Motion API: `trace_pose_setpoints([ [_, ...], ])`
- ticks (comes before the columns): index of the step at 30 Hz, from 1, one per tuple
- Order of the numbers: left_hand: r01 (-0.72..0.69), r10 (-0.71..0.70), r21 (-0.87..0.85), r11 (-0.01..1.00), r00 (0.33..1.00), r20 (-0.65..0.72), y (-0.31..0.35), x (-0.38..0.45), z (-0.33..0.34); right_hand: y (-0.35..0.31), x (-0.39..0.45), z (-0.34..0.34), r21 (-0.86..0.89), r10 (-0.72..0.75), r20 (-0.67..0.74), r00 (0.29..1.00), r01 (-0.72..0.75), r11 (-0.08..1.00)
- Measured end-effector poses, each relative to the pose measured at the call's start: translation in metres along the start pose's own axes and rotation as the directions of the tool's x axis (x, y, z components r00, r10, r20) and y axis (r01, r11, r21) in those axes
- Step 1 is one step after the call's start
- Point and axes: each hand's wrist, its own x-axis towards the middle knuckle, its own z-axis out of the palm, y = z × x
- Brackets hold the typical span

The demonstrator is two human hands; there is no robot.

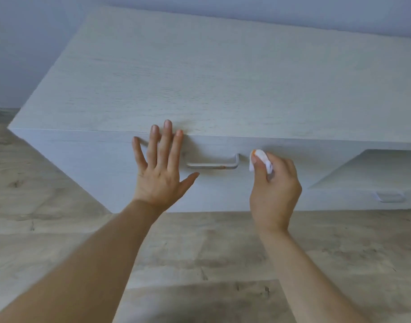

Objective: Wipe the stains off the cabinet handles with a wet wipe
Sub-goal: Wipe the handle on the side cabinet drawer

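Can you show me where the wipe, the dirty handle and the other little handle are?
wipe [260, 157]: head view, on the white wad pinched in the right hand.
dirty handle [213, 166]: head view, on the middle of its front bar.
other handle [389, 197]: head view, on its middle, low at right.

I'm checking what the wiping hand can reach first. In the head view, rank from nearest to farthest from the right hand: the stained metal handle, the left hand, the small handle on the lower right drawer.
From the right hand:
1. Stained metal handle, just to its left.
2. Left hand, beyond that handle, flat against the cabinet front.
3. Small handle on the lower right drawer, far right.
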Motion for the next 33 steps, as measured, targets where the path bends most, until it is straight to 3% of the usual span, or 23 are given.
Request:
trace_pose_setpoints([
  [5,0.037,-0.052,-0.048,0.998,0.924,-0.379,0.001,0.003,0.045,0.049,-0.019,0.024,0.156,-0.119,-0.120,0.986,0.137,0.978],
  [8,0.042,-0.086,-0.105,0.994,0.878,-0.471,0.000,0.000,0.059,0.062,-0.023,0.039,0.248,-0.193,-0.180,0.965,0.235,0.940],
  [11,0.049,-0.113,-0.133,0.990,0.838,-0.533,0.002,-0.001,0.070,0.064,-0.017,0.050,0.378,-0.178,-0.223,0.958,0.253,0.891],
  [15,0.042,-0.088,-0.096,0.995,0.827,-0.555,0.000,0.000,0.073,0.055,-0.014,0.061,0.567,-0.083,-0.244,0.966,0.212,0.796],
  [22,0.028,-0.087,-0.123,0.992,0.854,-0.512,0.000,-0.002,0.070,0.045,-0.024,0.070,0.658,0.080,-0.146,0.986,0.036,0.752],
  [29,0.056,-0.097,-0.091,0.994,0.831,-0.548,0.004,0.002,0.074,0.045,-0.018,0.057,0.848,0.109,0.095,0.989,-0.138,0.511],
  [33,0.072,-0.102,-0.077,0.994,0.833,-0.543,0.004,0.002,0.076,0.040,-0.013,0.057,0.798,0.089,0.049,0.995,-0.092,0.596],
])
